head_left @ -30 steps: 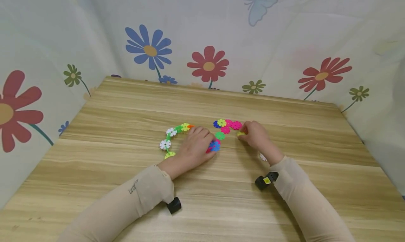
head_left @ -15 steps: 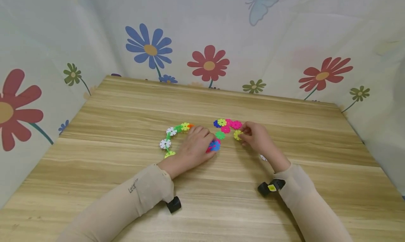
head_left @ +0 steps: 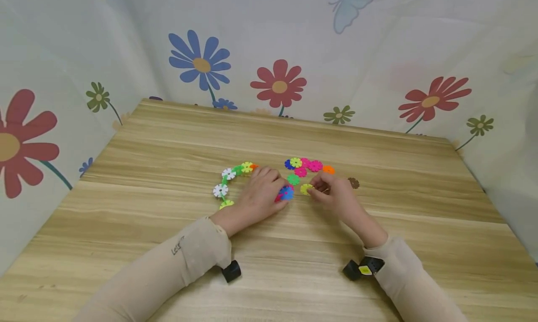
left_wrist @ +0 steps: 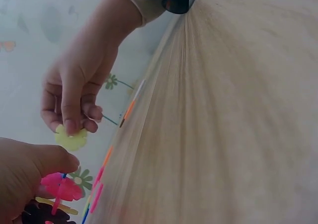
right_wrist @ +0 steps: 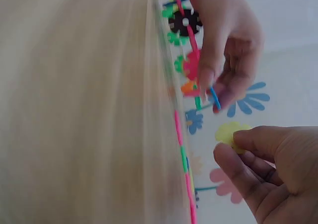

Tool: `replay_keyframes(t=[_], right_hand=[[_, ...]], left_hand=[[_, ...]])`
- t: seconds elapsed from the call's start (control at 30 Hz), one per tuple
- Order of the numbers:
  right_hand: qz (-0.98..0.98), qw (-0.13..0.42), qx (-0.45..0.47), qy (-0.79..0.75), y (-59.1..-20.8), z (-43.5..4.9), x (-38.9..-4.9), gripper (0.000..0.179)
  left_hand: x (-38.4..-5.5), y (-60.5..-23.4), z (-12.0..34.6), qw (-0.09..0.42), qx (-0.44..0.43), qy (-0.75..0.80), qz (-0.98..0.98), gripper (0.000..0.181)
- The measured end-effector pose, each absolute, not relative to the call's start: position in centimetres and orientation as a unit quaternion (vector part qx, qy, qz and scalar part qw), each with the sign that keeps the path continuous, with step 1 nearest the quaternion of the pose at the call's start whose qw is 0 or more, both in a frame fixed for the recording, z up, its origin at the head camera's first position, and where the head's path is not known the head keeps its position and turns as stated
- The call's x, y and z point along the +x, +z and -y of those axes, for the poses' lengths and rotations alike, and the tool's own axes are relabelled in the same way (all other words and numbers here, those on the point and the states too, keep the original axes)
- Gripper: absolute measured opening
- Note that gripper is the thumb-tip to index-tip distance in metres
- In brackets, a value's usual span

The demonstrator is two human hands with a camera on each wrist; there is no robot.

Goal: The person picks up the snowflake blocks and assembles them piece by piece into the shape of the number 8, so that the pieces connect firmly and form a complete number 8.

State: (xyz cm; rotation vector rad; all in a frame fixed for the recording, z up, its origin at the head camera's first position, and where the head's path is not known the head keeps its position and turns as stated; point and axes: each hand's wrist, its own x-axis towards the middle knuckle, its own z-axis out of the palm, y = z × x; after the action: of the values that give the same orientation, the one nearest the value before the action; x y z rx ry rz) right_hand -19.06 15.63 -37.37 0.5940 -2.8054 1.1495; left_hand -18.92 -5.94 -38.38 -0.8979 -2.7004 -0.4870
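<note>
My left hand (head_left: 261,191) grips the end of a chain of interlocked plastic snowflake discs, with a blue disc (head_left: 287,193) between thumb and fingers. Part of that chain lies hidden under the hand; its white disc (head_left: 220,190) and other links curve out to the left. Between thumb and index finger my right hand (head_left: 340,193) pinches a yellow disc (head_left: 306,189), held a short gap to the right of the blue one. In the right wrist view the yellow disc (right_wrist: 228,133) faces the blue disc's edge (right_wrist: 215,98). A pink disc (left_wrist: 62,186) shows beside the left thumb.
Loose discs lie behind the hands: a green disc (head_left: 293,179), several pink ones, a yellow disc (head_left: 296,162) over a dark blue one, and an orange disc (head_left: 329,170). A brown disc (head_left: 353,183) lies right of the right hand. The wooden table (head_left: 269,275) meets a flowered cloth behind.
My right hand has brought the yellow disc left and nearer to me, toward the blue disc, uncovering the orange and brown discs. My left hand has stayed in place.
</note>
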Motion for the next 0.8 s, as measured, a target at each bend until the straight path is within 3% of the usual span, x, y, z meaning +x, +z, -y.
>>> replay_keyframes(t=[0.23, 0.8], right_hand=[[0.905, 0.073, 0.233, 0.348, -38.1, -14.4, -18.0, 0.006], [0.896, 0.088, 0.239, 0.363, -38.8, -13.7, -17.7, 0.006]], left_hand=[[-18.9, -38.4, 6.0, 0.127, -0.315, -0.172, 0.925, 0.031], [-18.6, -37.8, 5.7, 0.074, -0.323, -0.182, 0.926, 0.033]])
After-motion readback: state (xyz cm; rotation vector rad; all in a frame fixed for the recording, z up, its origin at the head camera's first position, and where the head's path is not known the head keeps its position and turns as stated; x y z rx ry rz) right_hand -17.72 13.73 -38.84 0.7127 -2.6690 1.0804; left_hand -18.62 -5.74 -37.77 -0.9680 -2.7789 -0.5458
